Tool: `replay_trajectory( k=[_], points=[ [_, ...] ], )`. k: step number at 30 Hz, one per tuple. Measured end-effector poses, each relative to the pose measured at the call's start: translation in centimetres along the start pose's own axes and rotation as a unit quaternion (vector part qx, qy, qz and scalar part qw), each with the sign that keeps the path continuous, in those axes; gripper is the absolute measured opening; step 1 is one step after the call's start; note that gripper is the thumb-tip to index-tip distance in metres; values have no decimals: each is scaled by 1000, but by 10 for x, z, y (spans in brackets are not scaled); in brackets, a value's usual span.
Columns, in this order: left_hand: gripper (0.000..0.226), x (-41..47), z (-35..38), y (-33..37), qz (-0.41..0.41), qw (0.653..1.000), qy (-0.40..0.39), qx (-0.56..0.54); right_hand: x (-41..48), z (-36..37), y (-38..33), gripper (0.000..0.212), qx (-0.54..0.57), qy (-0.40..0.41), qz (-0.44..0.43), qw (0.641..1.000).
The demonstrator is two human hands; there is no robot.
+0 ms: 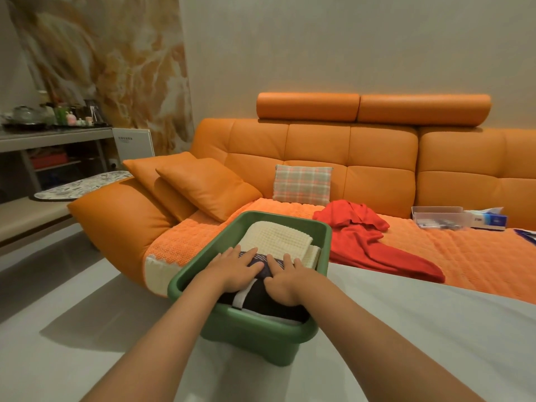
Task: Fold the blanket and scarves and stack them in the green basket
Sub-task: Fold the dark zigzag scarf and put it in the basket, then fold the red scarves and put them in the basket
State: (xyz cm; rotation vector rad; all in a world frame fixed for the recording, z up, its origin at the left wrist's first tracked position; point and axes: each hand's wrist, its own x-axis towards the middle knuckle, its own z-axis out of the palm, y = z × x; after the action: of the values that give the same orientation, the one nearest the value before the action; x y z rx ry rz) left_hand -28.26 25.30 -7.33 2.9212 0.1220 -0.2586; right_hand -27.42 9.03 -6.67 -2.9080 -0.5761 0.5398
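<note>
**A:** Both hands are down in the green basket (pixel 262 333). The left hand (pixel 235 271) and right hand (pixel 285 279) lie flat, side by side, fingers straight, pressing on the dark striped scarf (pixel 261 300). Nothing pinched, nothing gripped.

**B:** And underneath it is the cream blanket (pixel 278 239), folded and showing at the far end of the basket. The scarf sits on top of it, toward the near wall.

**A:** Right, this looks like the settling press. My read: push straight down with the palms, not forward, or the top fold may slide toward the far end and open up.

**B:** That white band near the left wrist looks like a loose edge, too. I'd tuck it flat before lifting off.

**A:** Agreed. And lift both hands together, straight up, because soft knit tends to cling and drag with a finger.

**B:** One to go, by the look of it. The red scarf (pixel 365 242) lies crumpled on the orange sofa (pixel 377 158), just beside the basket, not folded.

**A:** So leave a level top here. A lumpy stack would likely tip the red one when it lands.
</note>
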Motion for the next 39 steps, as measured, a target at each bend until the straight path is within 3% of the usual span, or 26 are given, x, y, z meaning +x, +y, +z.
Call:
replay_trajectory(
  k=[3, 12, 17, 23, 27, 31, 39],
  points=[
    [61, -2, 2, 0, 5, 999, 37, 10, -3, 0, 0, 70, -5, 16, -9, 1000],
    [53, -22, -19, 24, 48, 981, 187, 16, -22, -25, 23, 66, 70, 180, -66, 979],
    [51, -20, -21, 44, 60, 983, 171, 37, -30, -31, 42, 60, 68, 136, -111, 982],
    [45, 4, -39, 98, 106, 967, 230, -8, -29, -63, 95, 54, 155, 223, -120, 955],
    [38, 38, -47, 162, 150, 959, 237, -48, -17, -79, 164, 49, 143, 256, -54, 954],
    [36, 87, -45, 223, 176, 957, 225, -56, 8, -74, 243, 47, 122, 238, 13, 963],
    [43, 211, 32, 288, 169, 978, 105, -61, 75, -42, 373, 54, 95, 179, 109, 973]
  ],
)
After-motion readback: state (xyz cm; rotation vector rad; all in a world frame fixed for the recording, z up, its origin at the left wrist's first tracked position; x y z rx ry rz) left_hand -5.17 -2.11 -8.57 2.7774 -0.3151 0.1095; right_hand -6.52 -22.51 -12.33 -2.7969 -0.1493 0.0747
